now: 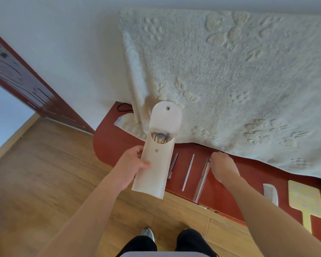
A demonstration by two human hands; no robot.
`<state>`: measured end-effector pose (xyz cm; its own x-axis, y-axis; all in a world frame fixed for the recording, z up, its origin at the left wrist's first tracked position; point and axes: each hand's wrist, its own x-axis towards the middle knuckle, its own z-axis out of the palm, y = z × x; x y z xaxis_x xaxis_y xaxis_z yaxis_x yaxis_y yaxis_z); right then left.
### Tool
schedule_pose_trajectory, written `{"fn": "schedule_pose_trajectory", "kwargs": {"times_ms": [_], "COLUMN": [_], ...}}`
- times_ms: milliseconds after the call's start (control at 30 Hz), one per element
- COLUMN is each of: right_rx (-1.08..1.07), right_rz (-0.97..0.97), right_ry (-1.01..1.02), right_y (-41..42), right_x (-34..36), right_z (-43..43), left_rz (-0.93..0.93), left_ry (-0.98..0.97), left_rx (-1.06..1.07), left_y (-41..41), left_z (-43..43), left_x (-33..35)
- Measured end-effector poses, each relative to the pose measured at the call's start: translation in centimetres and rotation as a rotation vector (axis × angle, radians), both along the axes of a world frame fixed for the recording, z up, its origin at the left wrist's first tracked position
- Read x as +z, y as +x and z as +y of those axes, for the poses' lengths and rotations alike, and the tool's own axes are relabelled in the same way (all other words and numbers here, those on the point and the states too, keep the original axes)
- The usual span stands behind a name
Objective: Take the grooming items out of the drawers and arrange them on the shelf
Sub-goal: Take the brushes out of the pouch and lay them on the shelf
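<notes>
Brush pouch (156, 171), cream, flap open, brush heads showing inside, is grasped by the left grip (132, 164); to its right, the right grip (223, 166) pinches a clear-sleeved brush (202, 179).

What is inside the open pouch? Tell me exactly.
Inside the pouch, gripped by the left hand, a bundle of brushes shows at the open mouth: dark bristle tips and pale handles. Their lower parts, and how many there are, are hidden by the pouch's front.

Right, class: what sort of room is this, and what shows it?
Probably a bedroom: a fleecy cream blanket draped over a red wooden ledge, a comb lying on it, plank flooring beside.
</notes>
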<state>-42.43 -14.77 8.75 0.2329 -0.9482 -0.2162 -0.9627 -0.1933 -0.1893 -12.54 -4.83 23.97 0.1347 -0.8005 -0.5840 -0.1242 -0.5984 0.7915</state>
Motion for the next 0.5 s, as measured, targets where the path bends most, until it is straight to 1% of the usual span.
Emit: {"fn": "schedule_pose_trajectory", "kwargs": {"times_ms": [100,367,500], "right_rx": [0.001,-0.086,-0.099], "right_rz": [0.008,-0.087,-0.094], "right_ry": [-0.015,-0.026,-0.05], "right_y": [0.0,0.1,0.0], "right_x": [-0.2,0.1,0.9], "right_z": [-0.1,-0.1,0.1], "left_rz": [-0.007,-0.008,0.014], "left_ry": [0.007,0.022,0.021], "left_rx": [-0.001,-0.017,-0.024], "left_y": [-0.2,-0.4,-0.2], "left_z": [0.0,-0.1,-0.2], "left_x": [0.0,0.1,0.3]}}
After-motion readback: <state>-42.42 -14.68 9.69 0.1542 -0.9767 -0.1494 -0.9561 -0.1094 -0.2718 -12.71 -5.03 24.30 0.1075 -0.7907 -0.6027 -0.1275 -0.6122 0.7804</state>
